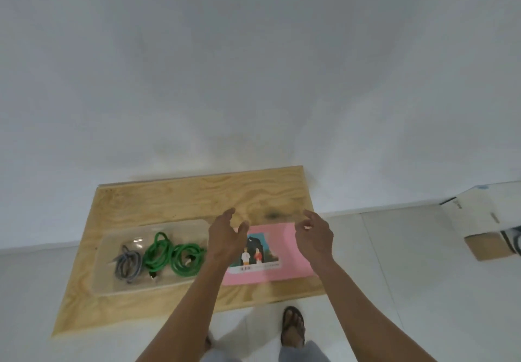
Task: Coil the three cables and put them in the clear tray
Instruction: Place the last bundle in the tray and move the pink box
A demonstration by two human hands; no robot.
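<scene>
To the left of both hands, the clear tray [112, 251] lies long-side across the desk [180, 200], holding the grey cable [128, 265] and two green cables [172, 254], all coiled. The left hand [225, 237] is nearer, beside the tray's end; the right hand [314, 234] hovers over a pink sheet [290, 254]. Both are released, grasping nothing. The task looks finished.
</scene>
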